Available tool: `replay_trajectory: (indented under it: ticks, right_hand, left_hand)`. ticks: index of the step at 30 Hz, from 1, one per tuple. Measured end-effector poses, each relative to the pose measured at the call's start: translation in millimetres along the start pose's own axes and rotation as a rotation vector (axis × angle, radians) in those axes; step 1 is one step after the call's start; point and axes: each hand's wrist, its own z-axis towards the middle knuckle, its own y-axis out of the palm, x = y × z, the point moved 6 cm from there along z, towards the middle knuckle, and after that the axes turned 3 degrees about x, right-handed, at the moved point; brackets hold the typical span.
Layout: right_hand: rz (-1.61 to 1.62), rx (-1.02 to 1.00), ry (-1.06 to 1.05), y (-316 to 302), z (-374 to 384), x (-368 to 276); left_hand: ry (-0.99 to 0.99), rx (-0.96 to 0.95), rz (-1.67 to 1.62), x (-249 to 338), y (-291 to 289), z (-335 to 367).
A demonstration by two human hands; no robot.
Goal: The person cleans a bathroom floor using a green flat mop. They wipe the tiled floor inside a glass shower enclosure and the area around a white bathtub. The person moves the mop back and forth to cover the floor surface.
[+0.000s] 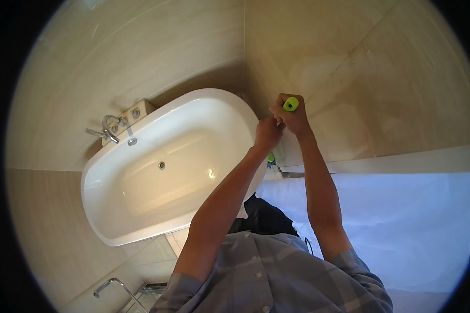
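My right hand is wrapped around the top of a long-handled cleaning tool, and its bright green handle end points up toward me. Close beside and slightly below it, my left hand is closed on the same handle, most of which the two hands hide. Lower down, near the floor between tub and wall, a green and dark piece shows, seemingly the tool's head; its exact shape is too small to tell. Both hands are just past the right end of a white oval bathtub.
A chrome tub faucet stands on the tub's far left side. Beige tiled walls meet behind the tub. A white sheet-like surface spreads at my right. Another chrome tap stands at the lower left.
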Motion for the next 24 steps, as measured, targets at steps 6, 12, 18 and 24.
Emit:
replay_trajectory:
  ticks: [6,12,18,24]
  right_hand:
    - [-0.049,-0.173,0.031,6.5,-70.9,-22.2]
    - [-0.218,-0.219,-0.096,58.0,-170.0,-39.9]
    - [-0.184,-0.342,-0.087,126.8,-257.0,-53.7]
    - [-0.293,-0.523,-0.218,192.3,-336.8,-52.8]
  left_hand:
    - [0.061,-0.153,0.173,13.8,-1.4,-71.0]
    - [0.186,-0.116,0.313,-0.9,-24.8,-174.7]
    - [0.149,0.019,0.112,-7.6,-66.4,-271.9]
    - [0.12,0.035,-0.133,-45.6,-102.7,-364.6]
